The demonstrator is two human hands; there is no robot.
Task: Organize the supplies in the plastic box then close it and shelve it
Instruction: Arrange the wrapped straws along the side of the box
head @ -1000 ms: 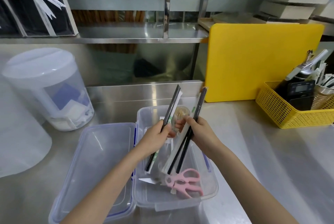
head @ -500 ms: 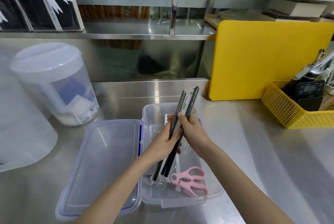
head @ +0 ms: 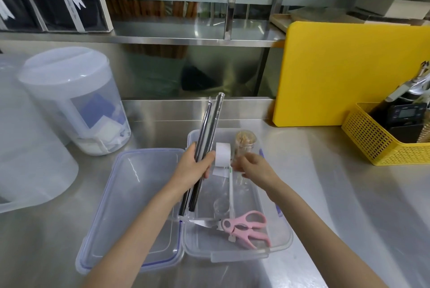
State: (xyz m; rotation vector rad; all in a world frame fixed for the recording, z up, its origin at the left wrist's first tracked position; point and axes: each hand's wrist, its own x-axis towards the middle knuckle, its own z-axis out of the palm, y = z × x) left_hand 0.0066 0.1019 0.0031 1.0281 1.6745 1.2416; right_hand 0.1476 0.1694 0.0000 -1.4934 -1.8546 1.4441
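Gripping bundled black straws [head: 206, 145], left hand [head: 194, 169] fisted over open plastic box [head: 282, 225]. Right hand [head: 253, 168] half-open, empty, beside toothpick jar [head: 244, 145]. Pink scissors [head: 244, 227] inside.

1. The scissors [head: 246, 227] are showing pale pink handles and silvery blades.
2. The plastic box [head: 282, 240] and its lid [head: 130, 194] are looking clear, with blue latches and a blue seal line.
3. The straws [head: 204, 145] in the left hand [head: 194, 168] are appearing black in clear wrapping.
4. The tape roll [head: 222, 151] is showing white.
5. The cutting board [head: 349, 71] is glowing plain yellow.
6. The basket [head: 377, 145] is showing yellow in a perforated grid pattern.
7. The bench [head: 349, 206] is gleaming steel grey.
8. The jar of toothpicks [head: 245, 142] is looking clear with tan contents.
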